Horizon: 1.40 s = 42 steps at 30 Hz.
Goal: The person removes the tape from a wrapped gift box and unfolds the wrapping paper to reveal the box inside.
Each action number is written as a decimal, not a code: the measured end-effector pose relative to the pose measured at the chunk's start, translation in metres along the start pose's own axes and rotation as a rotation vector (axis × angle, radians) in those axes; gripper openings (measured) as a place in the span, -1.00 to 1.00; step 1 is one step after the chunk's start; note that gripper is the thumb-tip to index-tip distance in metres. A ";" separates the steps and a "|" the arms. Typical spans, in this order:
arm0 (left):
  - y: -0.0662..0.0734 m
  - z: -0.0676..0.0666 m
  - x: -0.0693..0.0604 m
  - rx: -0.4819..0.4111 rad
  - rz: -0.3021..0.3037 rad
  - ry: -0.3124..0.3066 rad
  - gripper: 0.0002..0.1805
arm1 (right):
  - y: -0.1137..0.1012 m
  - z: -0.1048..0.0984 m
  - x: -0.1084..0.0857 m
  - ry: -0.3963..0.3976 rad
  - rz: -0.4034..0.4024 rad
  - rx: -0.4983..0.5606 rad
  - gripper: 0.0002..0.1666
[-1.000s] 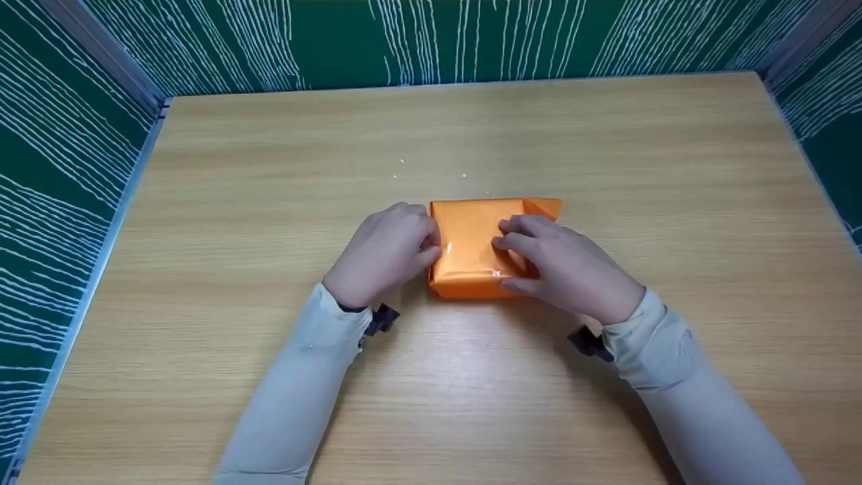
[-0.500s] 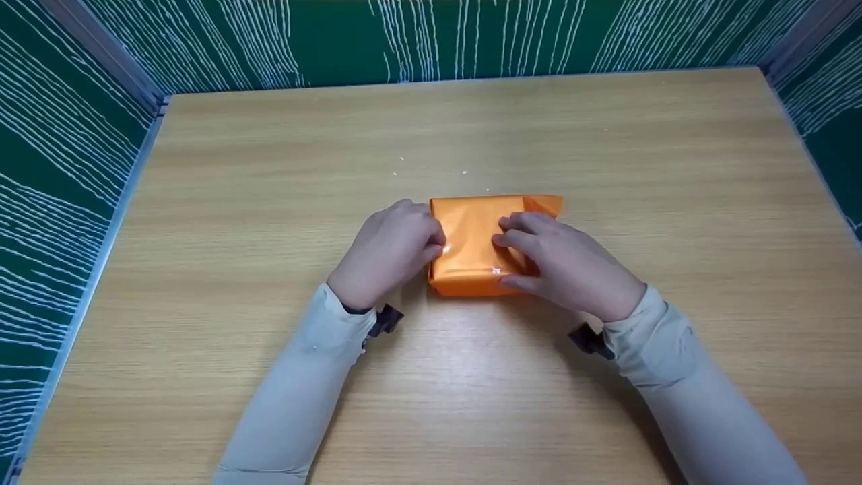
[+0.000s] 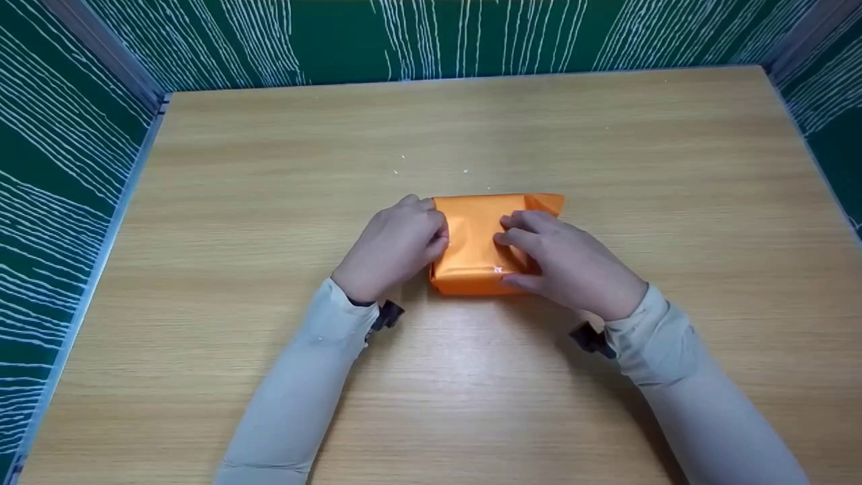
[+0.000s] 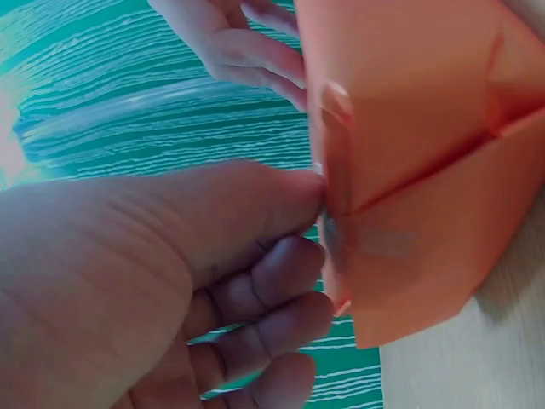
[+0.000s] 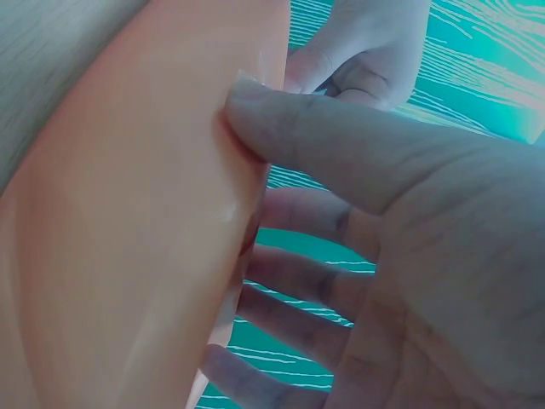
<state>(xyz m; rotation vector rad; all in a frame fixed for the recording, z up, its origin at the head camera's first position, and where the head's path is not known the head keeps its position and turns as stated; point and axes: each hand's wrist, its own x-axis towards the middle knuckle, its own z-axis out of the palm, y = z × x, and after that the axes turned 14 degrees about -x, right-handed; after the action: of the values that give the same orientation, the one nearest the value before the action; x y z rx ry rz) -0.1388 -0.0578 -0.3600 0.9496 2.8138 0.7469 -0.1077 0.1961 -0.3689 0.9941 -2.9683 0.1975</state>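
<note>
A box-like package (image 3: 471,232) wrapped in shiny orange paper lies on the table in the head view. My left hand (image 3: 397,246) is at its left edge with fingers curled. In the left wrist view the thumb (image 4: 285,198) meets the top edge of the package's end; the index fingertip is hidden. A strip that looks like clear tape (image 4: 383,240) crosses the folded paper there. My right hand (image 3: 572,263) holds the package's right part, fingers spread over the top. Its thumb (image 5: 264,115) presses the near side in the right wrist view.
A triangular paper flap (image 3: 551,203) sticks out at the package's far right corner. Small white specks (image 3: 465,171) lie behind it on the wooden table (image 3: 431,404). Green walls with white streaks (image 3: 337,47) border the table at the back and sides.
My left hand has slid slightly rightward over the package's left edge, so its fingertips reach a little further onto the top. The right hand and package stay nearly still.
</note>
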 end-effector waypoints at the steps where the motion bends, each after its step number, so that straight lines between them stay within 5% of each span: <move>1: -0.001 0.001 0.001 0.013 0.017 0.002 -0.79 | 0.000 0.000 0.000 -0.004 0.003 0.001 -0.38; 10: -0.009 0.002 0.001 -0.015 0.060 -0.050 -0.77 | -0.001 -0.001 0.000 -0.022 0.013 0.013 -0.36; 24: -0.008 -0.008 -0.001 -0.156 0.019 -0.093 -0.85 | 0.000 -0.002 0.000 0.016 -0.013 0.011 -0.40; 28: -0.006 -0.008 -0.002 -0.145 0.014 -0.112 -0.72 | 0.000 0.000 0.000 0.008 -0.008 0.009 -0.39; 42: -0.002 -0.007 -0.001 -0.101 0.038 -0.092 -0.86 | 0.000 0.000 0.000 0.005 0.001 0.014 -0.39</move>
<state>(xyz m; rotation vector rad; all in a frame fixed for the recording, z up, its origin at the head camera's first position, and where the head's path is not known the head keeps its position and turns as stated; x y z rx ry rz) -0.1409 -0.0626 -0.3548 0.9968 2.6595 0.8188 -0.1078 0.1962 -0.3687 0.9919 -2.9671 0.2209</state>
